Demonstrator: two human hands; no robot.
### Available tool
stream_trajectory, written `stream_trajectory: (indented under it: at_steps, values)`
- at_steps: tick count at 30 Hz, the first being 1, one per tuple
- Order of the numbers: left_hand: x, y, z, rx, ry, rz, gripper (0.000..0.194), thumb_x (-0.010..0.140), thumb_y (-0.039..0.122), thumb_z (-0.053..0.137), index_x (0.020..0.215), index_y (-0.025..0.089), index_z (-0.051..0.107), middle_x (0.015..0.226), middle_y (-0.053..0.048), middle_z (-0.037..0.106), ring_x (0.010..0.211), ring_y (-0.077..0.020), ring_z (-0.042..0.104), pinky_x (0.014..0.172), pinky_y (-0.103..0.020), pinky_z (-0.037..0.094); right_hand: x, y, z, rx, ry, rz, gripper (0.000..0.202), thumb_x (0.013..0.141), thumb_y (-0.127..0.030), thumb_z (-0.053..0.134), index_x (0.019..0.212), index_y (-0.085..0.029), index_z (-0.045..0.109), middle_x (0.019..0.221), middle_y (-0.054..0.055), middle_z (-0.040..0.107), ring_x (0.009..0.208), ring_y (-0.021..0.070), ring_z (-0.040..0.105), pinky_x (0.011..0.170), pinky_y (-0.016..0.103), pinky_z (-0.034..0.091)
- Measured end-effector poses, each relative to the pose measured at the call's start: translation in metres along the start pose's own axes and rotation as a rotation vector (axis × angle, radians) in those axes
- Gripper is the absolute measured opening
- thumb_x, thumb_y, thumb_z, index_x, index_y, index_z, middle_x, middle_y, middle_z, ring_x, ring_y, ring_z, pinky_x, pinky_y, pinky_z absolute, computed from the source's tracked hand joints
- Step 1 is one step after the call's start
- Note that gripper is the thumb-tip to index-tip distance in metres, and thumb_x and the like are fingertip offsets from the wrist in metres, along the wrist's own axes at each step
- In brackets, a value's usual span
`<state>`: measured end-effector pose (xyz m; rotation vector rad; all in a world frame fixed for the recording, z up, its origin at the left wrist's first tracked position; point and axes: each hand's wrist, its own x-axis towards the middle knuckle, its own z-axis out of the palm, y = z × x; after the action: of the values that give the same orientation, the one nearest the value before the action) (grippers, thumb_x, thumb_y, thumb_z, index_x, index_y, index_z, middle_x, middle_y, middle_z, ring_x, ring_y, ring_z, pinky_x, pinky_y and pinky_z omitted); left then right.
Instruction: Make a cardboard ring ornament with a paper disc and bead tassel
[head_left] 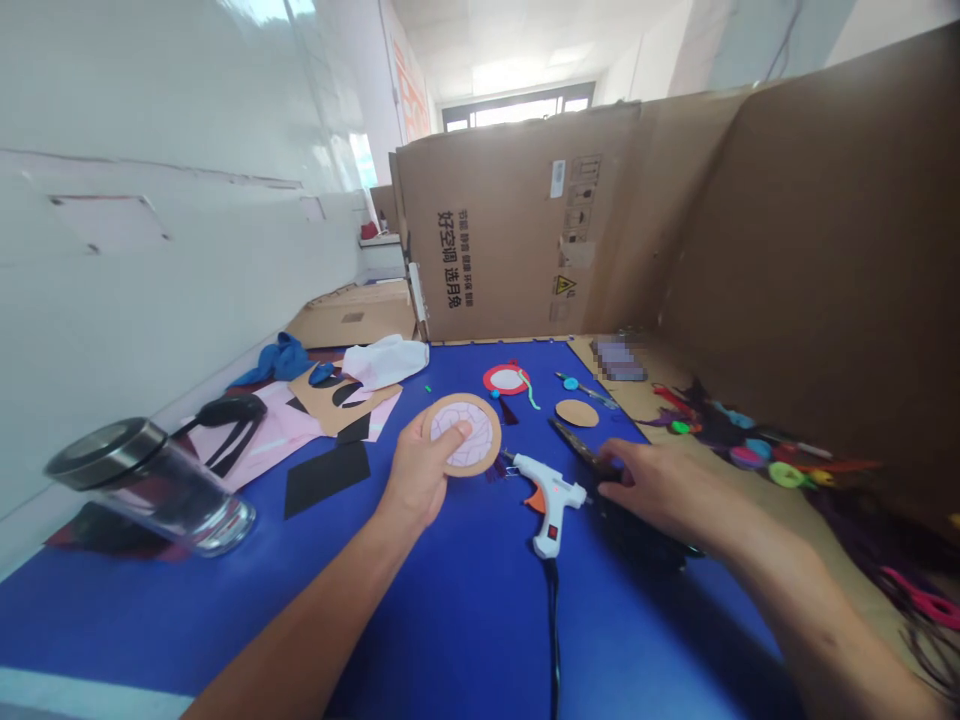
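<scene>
My left hand (pixel 421 465) holds a round cardboard disc (pixel 493 437) with a patterned pale circle (pixel 455 440) on it, thumb on top. To the right, a white glue gun (pixel 550 496) with an orange trigger lies on the blue table (pixel 465 600). My right hand (pixel 637 480) is bent over dark scissors (pixel 577 440), fingers curled at them; whether it grips them is unclear. Beyond the hands lie a red-rimmed white oval (pixel 505 379) with a green strand and a plain cardboard disc (pixel 577 413).
At the left stand a glass bottle (pixel 172 495) and paper scraps (pixel 352 395), with a black sheet (pixel 327 478). A compass-like tool (pixel 589 388) lies behind. Colourful trimmings (pixel 757 460) line the right. Tall cardboard (pixel 510 240) walls the back.
</scene>
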<state>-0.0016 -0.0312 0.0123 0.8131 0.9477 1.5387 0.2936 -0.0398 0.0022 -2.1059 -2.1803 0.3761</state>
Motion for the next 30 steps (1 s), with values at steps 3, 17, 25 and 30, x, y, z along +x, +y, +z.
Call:
stream_trajectory:
  at_steps: [3,17,25,30]
  values:
    - [0.005,0.004,-0.003,-0.039,0.019,0.018,0.057,0.052,0.029,0.106,0.100,0.014,0.082,0.094,-0.007,0.084,0.085,-0.0223,0.078,0.080,-0.035,0.066,-0.001,-0.005,0.007,-0.039,-0.074,-0.007,0.046,0.097,-0.036,0.067,0.142,-0.028,0.071,0.114,0.010,0.083,0.100,0.0316,0.078,0.072,0.035,0.045]
    - [0.015,0.010,-0.012,-0.058,0.007,0.093,0.057,0.054,0.028,0.104,0.104,0.014,0.080,0.097,-0.007,0.084,0.088,-0.0247,0.080,0.087,-0.039,0.065,-0.017,0.026,0.035,-0.138,0.024,0.014,0.062,0.098,-0.033,0.060,0.159,-0.026,0.060,0.119,0.018,0.083,0.104,0.0387,0.082,0.074,0.038,0.051]
    - [0.016,0.015,-0.013,-0.090,0.028,0.139,0.051,0.056,0.027,0.102,0.100,0.016,0.080,0.096,-0.006,0.084,0.086,-0.0227,0.079,0.084,-0.037,0.066,-0.032,0.051,0.052,0.007,0.322,-0.060,0.056,0.092,-0.037,0.058,0.144,-0.020,0.065,0.109,0.016,0.083,0.090,0.0347,0.080,0.076,0.039,0.053]
    - [0.016,0.017,-0.013,-0.082,0.029,0.153,0.050,0.056,0.027,0.102,0.100,0.017,0.080,0.096,-0.006,0.084,0.086,-0.0238,0.080,0.084,-0.037,0.066,-0.052,0.063,0.042,0.352,0.420,0.010,0.059,0.087,-0.053,0.064,0.139,-0.024,0.068,0.092,0.010,0.078,0.076,0.0309,0.073,0.069,0.039,0.054]
